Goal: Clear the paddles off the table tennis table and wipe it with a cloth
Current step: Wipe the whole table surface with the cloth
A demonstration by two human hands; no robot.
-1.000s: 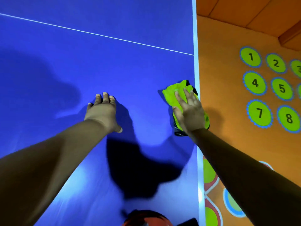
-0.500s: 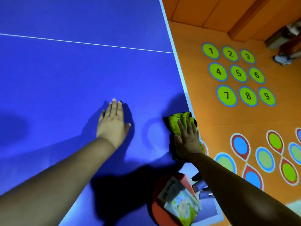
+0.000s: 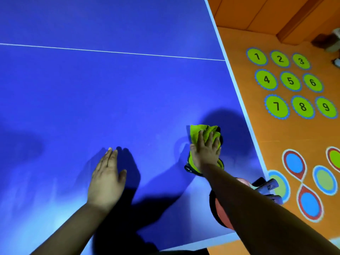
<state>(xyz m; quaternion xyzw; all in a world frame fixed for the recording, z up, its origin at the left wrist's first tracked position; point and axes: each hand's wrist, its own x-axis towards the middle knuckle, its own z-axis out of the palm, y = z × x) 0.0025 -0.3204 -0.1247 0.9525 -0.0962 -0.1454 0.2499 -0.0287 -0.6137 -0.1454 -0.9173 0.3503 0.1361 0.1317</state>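
Note:
The blue table tennis table (image 3: 110, 89) fills most of the head view. My right hand (image 3: 207, 150) presses flat, fingers straight, on a bright green cloth with a black edge (image 3: 202, 131) near the table's right side. My left hand (image 3: 106, 177) lies flat on the bare blue top, fingers straight and together. At the table's near right corner red paddles (image 3: 220, 212) lie with their handles (image 3: 268, 184) sticking out past the edge; my right forearm covers most of them.
A white centre line (image 3: 110, 51) crosses the table. The white right edge (image 3: 239, 89) runs diagonally, the near edge is at the bottom. Beyond is an orange floor with numbered green circles (image 3: 290, 80) and coloured loops (image 3: 301, 181).
My right hand has drawn the cloth back toward the near end and a little left of the side edge. The view has shifted, showing the near right corner and the paddles.

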